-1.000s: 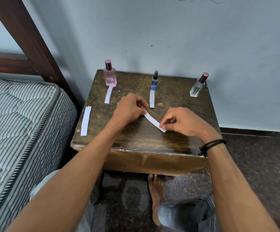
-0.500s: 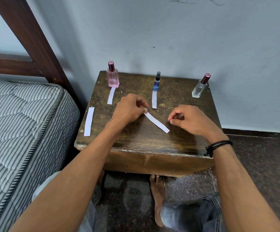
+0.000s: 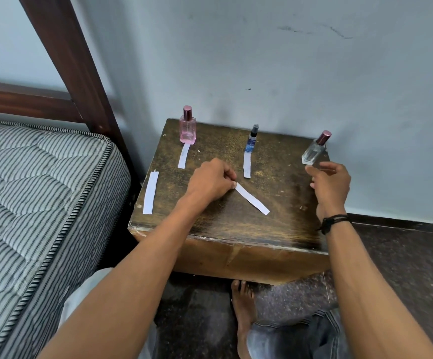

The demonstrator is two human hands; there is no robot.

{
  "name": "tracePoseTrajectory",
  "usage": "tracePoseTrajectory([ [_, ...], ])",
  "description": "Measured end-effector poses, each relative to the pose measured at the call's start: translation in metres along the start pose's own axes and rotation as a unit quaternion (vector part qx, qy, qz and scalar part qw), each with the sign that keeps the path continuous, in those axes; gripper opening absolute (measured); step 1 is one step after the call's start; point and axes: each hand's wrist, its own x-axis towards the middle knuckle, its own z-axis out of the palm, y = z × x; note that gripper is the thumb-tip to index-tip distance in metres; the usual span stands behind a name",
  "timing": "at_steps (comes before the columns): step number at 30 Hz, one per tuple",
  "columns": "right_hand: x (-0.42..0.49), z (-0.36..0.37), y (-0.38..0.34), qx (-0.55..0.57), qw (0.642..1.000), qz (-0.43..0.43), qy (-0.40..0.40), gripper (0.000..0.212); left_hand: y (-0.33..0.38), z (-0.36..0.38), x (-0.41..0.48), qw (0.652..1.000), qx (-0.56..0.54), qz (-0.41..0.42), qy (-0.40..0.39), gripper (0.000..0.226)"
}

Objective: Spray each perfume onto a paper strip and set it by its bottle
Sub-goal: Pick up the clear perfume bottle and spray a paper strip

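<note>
Three bottles stand along the far edge of the tabletop point(image 3: 210, 229): pink bottle point(image 3: 187, 130) far left, blue spray point(image 3: 251, 142) mid, clear bottle point(image 3: 313, 151) far right. One strip point(image 3: 184, 156) lies just near of the pink one, another point(image 3: 247, 164) near of the blue. Spare strip point(image 3: 150, 193) sits at the left edge. My left hand point(image 3: 210, 181) pinches the far end of a loose strip point(image 3: 252, 199), which slants near-right w/ its other end on the wood. My right hand point(image 3: 329, 182) is empty, fingers spread wide, tips just near of the clear bottle; can't tell if touching.
</note>
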Motion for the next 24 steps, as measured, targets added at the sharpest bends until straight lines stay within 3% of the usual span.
tracePoseTrajectory([
  [4,0.009,0.011,0.002,-0.003,1.0,-0.01,0.019,0.05,0.001,0.0,-0.004,1.0,0.006,0.012,-0.014,0.019],
  [8,0.016,0.023,0.002,-0.064,0.997,-0.038,0.017,0.053,-0.002,-0.002,-0.004,1.0,0.011,0.019,-0.023,0.022],
  [13,0.022,0.032,0.0,-0.087,0.994,-0.052,0.042,0.042,-0.003,-0.002,-0.003,0.999,0.009,0.027,-0.026,0.021],
  [24,0.014,0.036,0.001,0.007,0.997,-0.05,0.059,0.025,-0.005,-0.003,0.0,0.998,0.01,0.044,-0.045,0.019],
])
